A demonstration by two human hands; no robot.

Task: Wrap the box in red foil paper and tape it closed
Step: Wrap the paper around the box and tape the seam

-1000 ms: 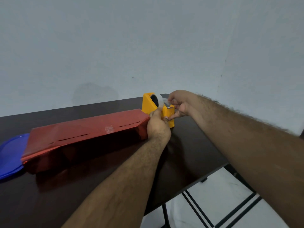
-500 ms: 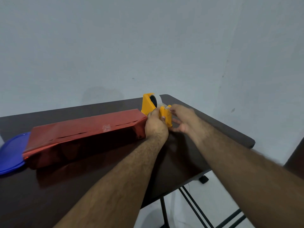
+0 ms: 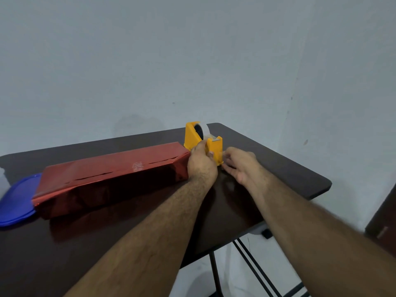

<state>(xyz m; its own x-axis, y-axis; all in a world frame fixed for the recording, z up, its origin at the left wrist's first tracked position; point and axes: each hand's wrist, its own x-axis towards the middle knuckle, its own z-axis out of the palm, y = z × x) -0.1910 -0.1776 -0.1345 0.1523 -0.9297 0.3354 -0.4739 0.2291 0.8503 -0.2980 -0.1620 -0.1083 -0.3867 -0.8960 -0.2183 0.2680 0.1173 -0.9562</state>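
Observation:
A long box wrapped in red foil paper lies on the dark table, its top seam partly gaping, with one small piece of clear tape on it. At the box's right end stands a yellow tape dispenser holding a clear roll. My left hand grips the dispenser's near side, thumb on its front. My right hand rests just right of the dispenser's base, fingers loosely curled toward it. No clear tape strip can be made out between its fingertips.
A blue plastic lid lies at the table's left edge, partly under the box's left end. The table's right corner and front edge are close to my right forearm, with black table legs and a white floor below. A grey wall stands behind.
My right hand has dropped from the dispenser's cutter to beside its base. My left hand has stayed on the dispenser. The view has shifted slightly.

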